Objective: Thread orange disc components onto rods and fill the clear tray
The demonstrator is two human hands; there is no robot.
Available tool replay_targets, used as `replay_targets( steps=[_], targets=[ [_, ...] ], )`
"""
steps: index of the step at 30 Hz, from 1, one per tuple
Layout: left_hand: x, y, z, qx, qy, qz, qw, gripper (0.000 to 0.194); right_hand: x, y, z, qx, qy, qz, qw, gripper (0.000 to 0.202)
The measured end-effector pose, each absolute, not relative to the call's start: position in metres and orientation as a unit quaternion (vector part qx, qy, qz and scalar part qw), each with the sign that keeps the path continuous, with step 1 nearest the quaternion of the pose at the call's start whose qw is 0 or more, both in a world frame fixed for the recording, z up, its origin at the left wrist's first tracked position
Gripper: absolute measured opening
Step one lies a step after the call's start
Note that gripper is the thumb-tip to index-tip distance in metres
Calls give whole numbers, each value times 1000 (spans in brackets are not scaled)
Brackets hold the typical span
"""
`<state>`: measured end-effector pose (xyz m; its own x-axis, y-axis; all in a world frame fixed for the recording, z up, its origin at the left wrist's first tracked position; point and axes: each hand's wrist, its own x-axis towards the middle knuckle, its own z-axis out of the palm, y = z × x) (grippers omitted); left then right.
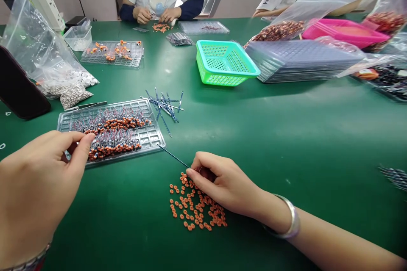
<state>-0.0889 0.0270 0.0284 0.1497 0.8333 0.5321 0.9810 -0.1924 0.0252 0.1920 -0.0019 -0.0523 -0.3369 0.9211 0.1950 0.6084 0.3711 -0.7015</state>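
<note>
My left hand [47, 173] is over the near left part of a clear tray [149, 137], thumb and forefinger pinched together; anything between the fingertips is too small to make out. Rows of small orange-tipped wired parts [116, 148] fill much of that tray. My right hand [222, 178], with a silver bracelet at the wrist, pinches one end of a thin dark strip [174, 157], whose other end points at the tray's right corner. Under and beside this hand, many small orange round pieces [190, 216] are scattered on the green table [270, 135]. Behind the tray lie loose dark strips [165, 106].
A phone [19, 84] and bags of small pale parts [74, 93] stand at left; tweezers [85, 106] lie behind the near tray. Farther back are a green basket [227, 61], stacked trays [302, 61] and a pink basket [343, 34]. Across the table, a person's hands [155, 15] handle small pieces.
</note>
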Motion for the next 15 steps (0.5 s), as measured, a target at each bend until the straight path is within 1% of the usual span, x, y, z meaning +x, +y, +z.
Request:
replay_targets(
  steps=[3, 10, 15],
  targets=[
    [-89, 27, 29, -740, -614, -218, 167, 19, 191, -2, -54, -489, -781, 246, 300, 24],
    [-86, 25, 29, -742, -616, -204, 170, 25, 188, -5, -61, -443, -837, 142, 289, 24],
    [-81, 18, 28, -759, -593, -204, 177, 24, 189, -6, -63, -426, -854, 139, 264, 23]
  ],
)
